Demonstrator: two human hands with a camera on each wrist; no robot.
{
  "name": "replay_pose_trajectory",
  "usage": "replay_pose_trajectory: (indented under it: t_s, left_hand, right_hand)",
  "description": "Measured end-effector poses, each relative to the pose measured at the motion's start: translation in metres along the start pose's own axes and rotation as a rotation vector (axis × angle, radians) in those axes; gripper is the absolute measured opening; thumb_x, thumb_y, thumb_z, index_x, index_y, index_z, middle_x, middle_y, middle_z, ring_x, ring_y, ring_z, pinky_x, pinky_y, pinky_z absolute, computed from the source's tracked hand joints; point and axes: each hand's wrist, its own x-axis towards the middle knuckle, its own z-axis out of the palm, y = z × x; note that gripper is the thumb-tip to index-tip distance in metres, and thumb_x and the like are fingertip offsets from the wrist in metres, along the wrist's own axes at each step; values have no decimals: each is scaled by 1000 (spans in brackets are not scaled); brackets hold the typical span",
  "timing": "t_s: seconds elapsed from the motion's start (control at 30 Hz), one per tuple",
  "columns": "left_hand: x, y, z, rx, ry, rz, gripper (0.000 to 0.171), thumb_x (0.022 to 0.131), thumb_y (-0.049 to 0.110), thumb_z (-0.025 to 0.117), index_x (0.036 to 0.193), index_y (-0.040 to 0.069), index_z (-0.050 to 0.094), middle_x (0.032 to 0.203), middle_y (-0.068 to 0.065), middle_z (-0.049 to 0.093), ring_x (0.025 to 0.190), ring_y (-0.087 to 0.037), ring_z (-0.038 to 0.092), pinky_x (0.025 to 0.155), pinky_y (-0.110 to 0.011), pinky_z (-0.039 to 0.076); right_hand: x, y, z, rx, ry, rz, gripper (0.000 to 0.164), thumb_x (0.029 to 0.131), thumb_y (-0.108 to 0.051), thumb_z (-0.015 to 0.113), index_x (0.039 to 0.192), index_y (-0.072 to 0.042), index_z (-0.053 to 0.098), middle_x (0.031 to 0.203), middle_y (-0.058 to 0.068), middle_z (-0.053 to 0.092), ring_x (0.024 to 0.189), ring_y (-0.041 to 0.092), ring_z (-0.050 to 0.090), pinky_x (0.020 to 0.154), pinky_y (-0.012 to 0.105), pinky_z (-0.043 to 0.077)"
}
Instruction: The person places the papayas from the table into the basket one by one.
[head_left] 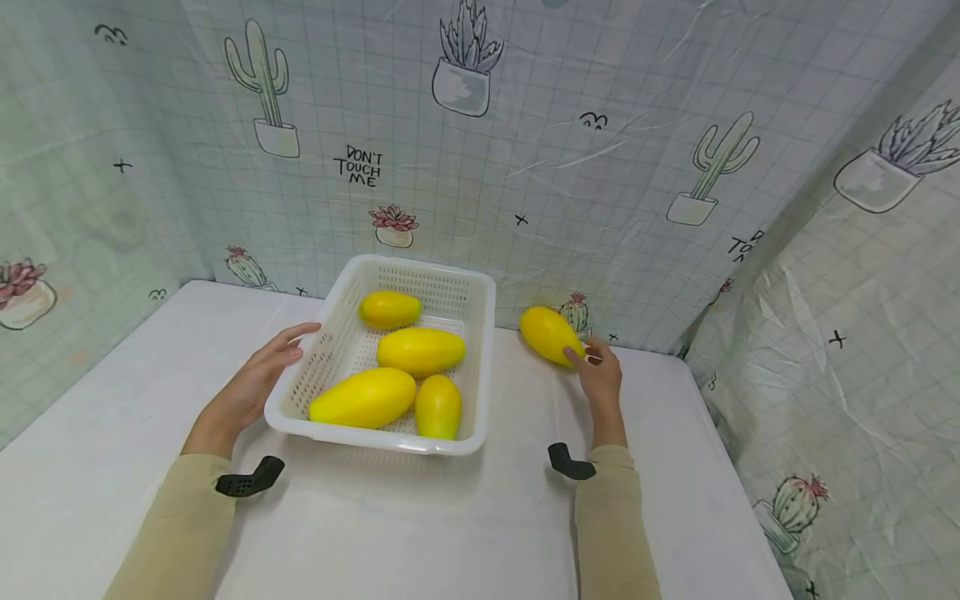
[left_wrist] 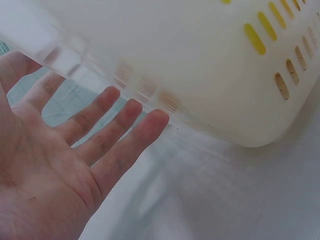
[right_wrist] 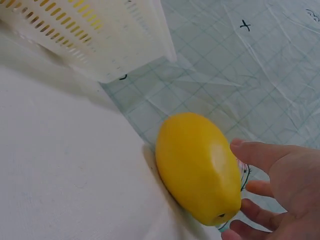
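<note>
In the head view, a white plastic basket [head_left: 480,367] with slotted walls holds several yellow papayas, among them a long one [head_left: 362,398] near its front. My left hand [head_left: 258,375] is at the basket's left side. In the left wrist view its fingers [left_wrist: 145,127] stretch out against or just beside the basket wall [left_wrist: 215,100]. One more papaya [head_left: 550,335] lies on the table to the right of the basket, by the back cloth. Beside its near end is my right hand [head_left: 602,375], thumb and fingers spread loosely around that end [right_wrist: 220,212]; whether they press on it is unclear.
A white cloth covers the table [head_left: 420,525]. Plastic sheeting [head_left: 525,158] printed with cacti rises directly behind it, with more on both sides. Black devices [head_left: 251,479] sit at the wrists, over beige sleeves [head_left: 615,525].
</note>
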Motion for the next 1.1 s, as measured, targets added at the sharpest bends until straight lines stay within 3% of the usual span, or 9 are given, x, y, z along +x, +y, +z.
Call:
replay_pose_trajectory:
  t_s: [0.3,0.7,1.1]
  left_hand:
    - [1,-5,-3,6,-10,24,46,98,35,33,143,33,23,149,0,23,115,-6,47,86,-28,48]
    - [2,-3,-1,12,22,-20,46,98,37,34,142,35,24,149,0,22,116,-7,47,87,-28,49]
    - [1,-2,-2,1,-10,21,46,98,34,33,143,33,24,149,-1,23,115,-7,47,86,-27,48]
  right_hand:
    - [-2,-3,17,-15,-19,-22,62,77,-35,71,131,-17,47,131,11,44,118,29,42,97,42,42]
    - [-3,-1,22,-53,-96,-13,79,78,-31,71,143,-20,28,142,10,36,122,29,41,102,45,38]
    - [-2,1,29,-39,-106,15,73,78,-31,71,141,-22,34,139,11,40,121,30,41,102,44,39]
